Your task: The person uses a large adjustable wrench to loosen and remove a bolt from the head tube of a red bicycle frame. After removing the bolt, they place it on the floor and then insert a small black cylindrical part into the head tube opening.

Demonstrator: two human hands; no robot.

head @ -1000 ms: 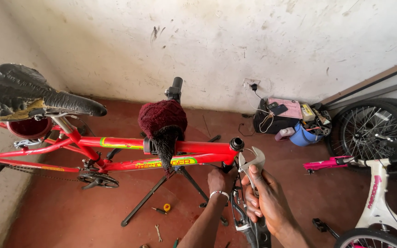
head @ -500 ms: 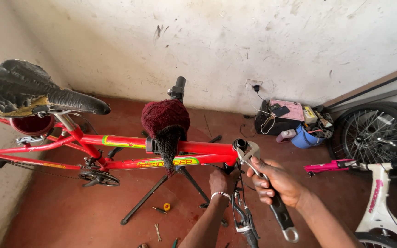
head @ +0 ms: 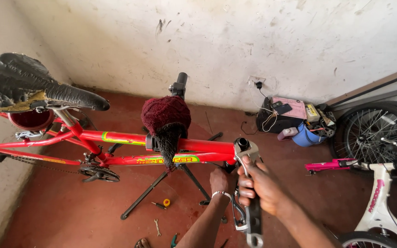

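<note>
At the centre of the frame, the right hand (head: 263,189) grips the handle of a large adjustable wrench (head: 249,183), its jaws set on the head tube (head: 241,146) at the front end of a red bicycle frame (head: 116,149) clamped in a repair stand (head: 161,188). The left hand (head: 220,180) is closed around something just below that joint. The wrench could slip off the fitting if the jaws sit loosely, striking the left hand's knuckles or tipping the stand. What the left hand holds is hidden behind the wrench; the bottom edge cuts off the wrench's end.
</note>
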